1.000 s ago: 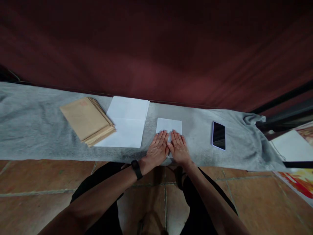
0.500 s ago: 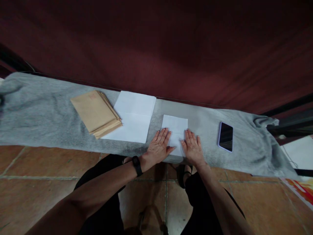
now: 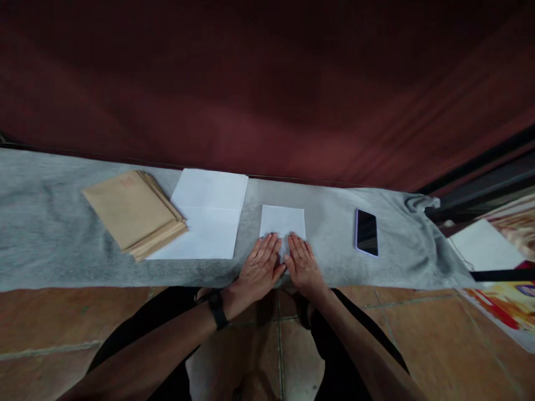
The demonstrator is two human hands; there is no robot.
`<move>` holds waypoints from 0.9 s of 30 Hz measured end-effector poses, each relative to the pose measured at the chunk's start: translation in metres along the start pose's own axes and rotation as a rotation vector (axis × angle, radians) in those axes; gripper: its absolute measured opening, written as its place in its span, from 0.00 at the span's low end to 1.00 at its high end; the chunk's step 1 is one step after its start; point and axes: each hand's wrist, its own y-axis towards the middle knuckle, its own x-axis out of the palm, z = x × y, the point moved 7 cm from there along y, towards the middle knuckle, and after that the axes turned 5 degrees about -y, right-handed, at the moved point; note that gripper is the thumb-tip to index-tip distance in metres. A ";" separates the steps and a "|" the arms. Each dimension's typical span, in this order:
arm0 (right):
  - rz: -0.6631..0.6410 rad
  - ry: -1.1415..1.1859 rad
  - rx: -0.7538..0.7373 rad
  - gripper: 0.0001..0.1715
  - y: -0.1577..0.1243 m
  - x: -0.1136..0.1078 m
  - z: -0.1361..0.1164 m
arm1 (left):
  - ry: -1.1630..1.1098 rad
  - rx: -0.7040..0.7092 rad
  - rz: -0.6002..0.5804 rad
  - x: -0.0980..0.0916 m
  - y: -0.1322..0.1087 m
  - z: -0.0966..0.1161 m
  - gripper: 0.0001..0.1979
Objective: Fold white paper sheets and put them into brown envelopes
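A small folded white paper [image 3: 282, 222] lies on the grey cloth [image 3: 54, 223] that covers the table. My left hand [image 3: 259, 266] lies flat on the paper's near edge, fingers stretched out, a black band on its wrist. My right hand [image 3: 303, 264] lies flat beside it, fingers out, the two hands nearly touching over the paper's near half. Neither hand grips anything.
A stack of white sheets [image 3: 204, 214] lies left of the folded paper, and a stack of brown envelopes [image 3: 131, 214] further left. A dark phone [image 3: 366, 232] lies face up to the right. A dark red curtain hangs behind; tiled floor below.
Half a second ago my hands were spread apart at the paper's two sides; they have slid back together over its near middle.
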 end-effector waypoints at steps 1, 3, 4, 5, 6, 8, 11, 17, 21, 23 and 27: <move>-0.002 -0.011 0.000 0.34 -0.001 0.001 -0.001 | 0.010 0.003 0.000 0.001 -0.001 -0.001 0.31; 0.005 -0.039 0.010 0.35 -0.003 0.000 0.002 | 0.025 -0.004 0.007 0.002 -0.004 -0.005 0.31; 0.010 -0.052 0.015 0.36 -0.004 -0.001 0.004 | 0.029 -0.014 0.015 0.001 -0.004 -0.008 0.32; 0.015 -0.065 0.021 0.37 -0.004 -0.002 0.007 | 0.033 -0.026 0.023 0.000 -0.005 -0.011 0.32; 0.020 -0.076 0.028 0.37 -0.005 -0.003 0.010 | 0.036 -0.039 0.030 -0.001 -0.005 -0.014 0.33; 0.024 -0.093 0.044 0.38 -0.006 -0.006 0.015 | 0.046 -0.064 0.037 -0.004 -0.006 -0.019 0.34; 0.023 -0.108 0.069 0.38 -0.007 -0.006 0.021 | 0.065 -0.087 0.025 -0.007 -0.007 -0.022 0.37; 0.012 -0.072 0.121 0.36 -0.005 -0.008 0.028 | 0.084 -0.100 0.001 -0.009 -0.003 -0.019 0.40; -0.011 -0.023 0.173 0.35 0.011 -0.011 0.030 | 0.043 -0.061 0.011 -0.007 0.015 -0.014 0.35; -0.028 -0.004 0.162 0.35 0.020 -0.010 0.025 | 0.031 -0.055 -0.011 -0.002 0.026 -0.014 0.32; -0.060 -0.001 0.123 0.34 0.035 -0.001 0.013 | 0.035 -0.082 -0.048 0.011 0.042 -0.022 0.30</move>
